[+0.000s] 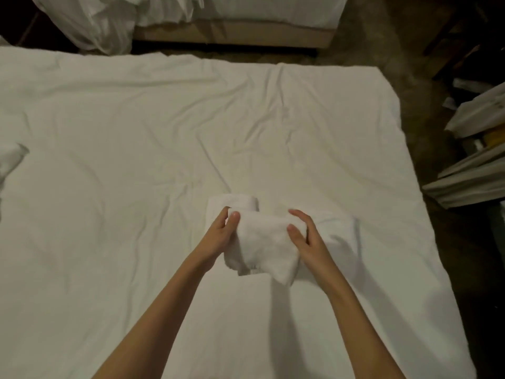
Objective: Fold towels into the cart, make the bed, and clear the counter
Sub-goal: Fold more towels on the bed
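Both forearms reach out from the bottom of the head view, and between them I hold a small white towel [262, 250] just above the bed [136, 132], whose wrinkled white sheet fills most of what I can see. Beyond the bed's far edge a second bed [246, 23] stands across a strip of dark floor, with a heap of loose white linen [90, 20] slumped at its corner. Stacked white items, which I take for shelves or the cart [475, 160], though the dim light leaves that uncertain, sit off the bed's right side. A further scrap of white cloth [11, 160] shows at the left edge.

My left hand [222, 231] grips the towel's left end, thumb on top and fingers curled behind. My right hand [303, 233] holds the right end the same way, thumb pressed on the near face. The towel's long axis runs left to right between the hands, with a loose corner hanging down at the lower right. Just behind it, touching the sheet, lies a folded towel [235, 205]; another flat white piece [338, 228] lies to the right of my right hand.

I judge the fold is partly made. Neither hand is nearer; the towel is centred between them, and the cart-side stack lies well apart to the right.
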